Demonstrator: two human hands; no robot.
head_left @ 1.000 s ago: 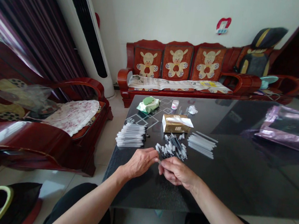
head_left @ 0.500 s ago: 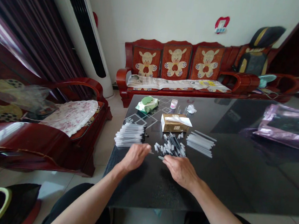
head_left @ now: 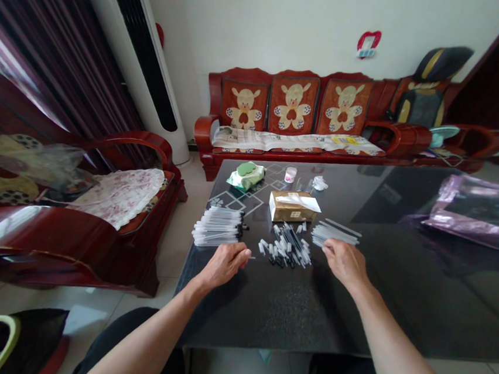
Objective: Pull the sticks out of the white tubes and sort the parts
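Note:
My left hand (head_left: 226,262) is closed above the near left part of the table, with a thin pale tip, apparently of a pen refill (head_left: 252,258), sticking out past the thumb. Just beyond it lies a stack of clear pens with black ends (head_left: 216,228). My right hand (head_left: 346,262) pinches at the near left end of a row of clear pen barrels (head_left: 333,233); the fingers cover the spot they grip. Between both hands is a loose pile of dark refills (head_left: 292,241) and clear caps with black parts (head_left: 278,252).
Behind the pile stands a gold tissue box (head_left: 293,213). Farther back are a green wipes pack (head_left: 247,177), a small pink-and-white cup (head_left: 290,174) and a crumpled tissue (head_left: 320,183). A purple plastic package (head_left: 470,232) lies on the dark glossy table (head_left: 398,295) at right.
My right hand has moved right and slightly away from me, from the near edge of the refill pile to the clear barrels. My left hand has stayed nearly in place, still closed.

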